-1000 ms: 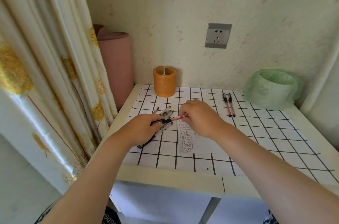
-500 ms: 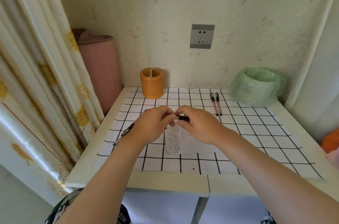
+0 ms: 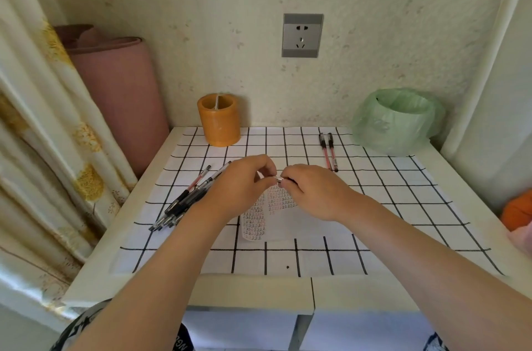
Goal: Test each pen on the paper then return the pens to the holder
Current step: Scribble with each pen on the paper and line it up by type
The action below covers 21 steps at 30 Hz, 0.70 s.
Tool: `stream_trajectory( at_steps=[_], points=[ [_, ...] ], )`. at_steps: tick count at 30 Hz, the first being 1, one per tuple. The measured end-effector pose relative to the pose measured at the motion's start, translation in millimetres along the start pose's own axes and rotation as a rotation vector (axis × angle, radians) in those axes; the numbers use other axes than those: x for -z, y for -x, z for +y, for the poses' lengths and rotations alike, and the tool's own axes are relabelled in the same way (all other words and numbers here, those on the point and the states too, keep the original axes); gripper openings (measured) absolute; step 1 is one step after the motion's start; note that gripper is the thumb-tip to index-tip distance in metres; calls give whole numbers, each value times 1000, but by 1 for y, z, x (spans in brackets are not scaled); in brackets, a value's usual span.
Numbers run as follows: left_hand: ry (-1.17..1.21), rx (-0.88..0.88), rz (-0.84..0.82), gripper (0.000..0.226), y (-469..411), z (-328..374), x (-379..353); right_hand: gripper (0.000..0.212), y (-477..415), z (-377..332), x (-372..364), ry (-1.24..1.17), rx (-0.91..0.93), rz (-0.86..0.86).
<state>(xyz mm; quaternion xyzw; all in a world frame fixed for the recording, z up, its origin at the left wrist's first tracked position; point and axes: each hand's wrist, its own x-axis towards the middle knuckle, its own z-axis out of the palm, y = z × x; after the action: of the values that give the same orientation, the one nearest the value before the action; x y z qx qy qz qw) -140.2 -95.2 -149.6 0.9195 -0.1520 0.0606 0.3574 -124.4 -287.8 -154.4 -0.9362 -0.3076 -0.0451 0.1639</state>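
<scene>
A: What do the hands hold?

B: The left hand (image 3: 241, 186) and right hand (image 3: 311, 192) meet above the paper (image 3: 288, 224), fingertips curled in, both pinching one pen (image 3: 278, 178) between them. Only a short silvery bit of it shows; the fingers cover the rest, so its colour can't be told.

A: And the other pens?

B: A heap of dark-barrelled pens (image 3: 187, 198) lies slantwise on the grid cloth (image 3: 403, 206) just left of the left wrist, partly under the forearm. The red pair (image 3: 326, 152) lies side by side, touching, near the far edge, well apart from the heap.

A: The paper?

B: White, flat on the cloth below the hands, with columns of small marks in dark and reddish ink. They're too fine to read.

A: Containers?

B: The orange holder (image 3: 218, 123) stands upright at the back by the wall. A thin divider splits its mouth; the bottom is out of sight. At the back right sits a bin lined with a green bag (image 3: 397, 126), its inside hidden too.

A: Anything cut off?

B: An orange object (image 3: 518, 212) at the right edge, only partly in view.
</scene>
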Motion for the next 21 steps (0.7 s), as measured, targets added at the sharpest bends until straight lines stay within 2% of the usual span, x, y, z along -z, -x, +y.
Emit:
stream_trajectory(
  at_steps=[5,15,21],
  points=[
    [15,32,-68,6,-5,-4,-4,27,-2,5,-4,90,39,16],
    [15,62,-163,2,-9,-9,10,31,-9,0,-12,55,-8,-12],
    [35,70,-142,4,-11,-11,11,30,-13,-4,-13,17,-13,-71]
  ],
)
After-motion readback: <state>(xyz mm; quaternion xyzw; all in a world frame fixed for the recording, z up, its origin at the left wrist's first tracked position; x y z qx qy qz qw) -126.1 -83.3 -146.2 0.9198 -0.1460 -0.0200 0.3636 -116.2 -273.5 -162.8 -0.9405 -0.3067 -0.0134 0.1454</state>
